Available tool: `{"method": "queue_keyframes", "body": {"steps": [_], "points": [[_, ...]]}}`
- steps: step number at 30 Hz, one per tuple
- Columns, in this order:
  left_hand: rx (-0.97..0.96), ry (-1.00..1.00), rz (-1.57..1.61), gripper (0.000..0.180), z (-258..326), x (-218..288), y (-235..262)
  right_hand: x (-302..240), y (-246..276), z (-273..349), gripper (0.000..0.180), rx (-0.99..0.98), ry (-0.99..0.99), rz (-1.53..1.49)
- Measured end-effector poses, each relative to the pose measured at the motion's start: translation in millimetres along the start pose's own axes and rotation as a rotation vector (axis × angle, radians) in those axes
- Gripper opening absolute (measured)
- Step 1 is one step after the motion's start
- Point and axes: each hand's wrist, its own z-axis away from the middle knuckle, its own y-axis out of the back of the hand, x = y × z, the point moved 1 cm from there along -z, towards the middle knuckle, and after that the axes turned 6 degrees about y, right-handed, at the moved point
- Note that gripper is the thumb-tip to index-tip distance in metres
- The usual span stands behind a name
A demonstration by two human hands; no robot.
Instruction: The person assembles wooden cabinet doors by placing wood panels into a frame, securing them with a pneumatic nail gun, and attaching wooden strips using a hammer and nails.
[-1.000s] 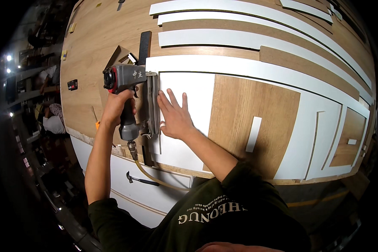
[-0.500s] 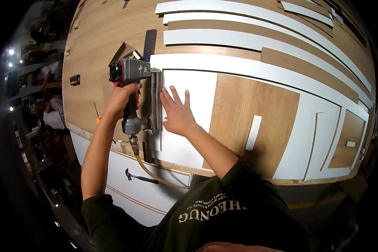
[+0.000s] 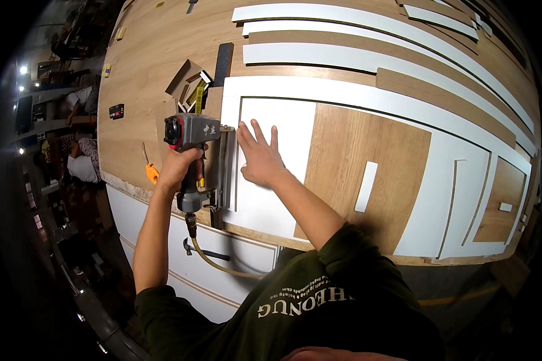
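My left hand [image 3: 179,167] is wrapped round the handle of a grey and black nail gun [image 3: 200,129], with a yellow air hose [image 3: 214,263] running from its base. The gun's long magazine lies along the left edge of a white framed panel [image 3: 271,210]. Flat on that panel, just right of the gun, my right hand [image 3: 262,157] rests with its fingers spread and nothing in it. Wood-grain board [image 3: 397,159] and a small white strip [image 3: 366,186] lie to the right of my right forearm.
White and brown strips [image 3: 307,55] run along the far side of the wooden bench [image 3: 144,78]. A box of offcuts [image 3: 186,78] and a dark bar [image 3: 223,63] sit beyond the gun. Orange-handled pliers [image 3: 152,173] lie left; a hammer [image 3: 208,254] rests on the lower white surface.
My left hand has brought the nail gun toward me along the panel's left edge, uncovering a yellow tape measure near the box. My right hand stays flat on the panel.
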Motion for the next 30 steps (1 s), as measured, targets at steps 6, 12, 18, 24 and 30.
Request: {"method": "queue_keyframes", "body": {"steps": [6,12,18,24,30], "points": [[-0.017,0.044,-0.023,0.025,2,-3,1,2,-4,-1,0.087,-0.007,0.004,0.042],[-0.008,0.048,-0.063,0.023,6,-1,-3,3,-7,-2,0.085,0.002,-0.008,0.044],[0.026,0.082,-0.084,0.014,10,2,-4,2,-4,-2,0.084,0.025,-0.006,0.012],[0.066,0.101,0.049,0.014,47,-38,1,-1,-1,-2,0.093,-0.043,-0.004,0.03],[0.049,0.182,0.136,0.012,76,-78,3,-2,-9,-2,0.105,0.016,0.001,0.17]]}}
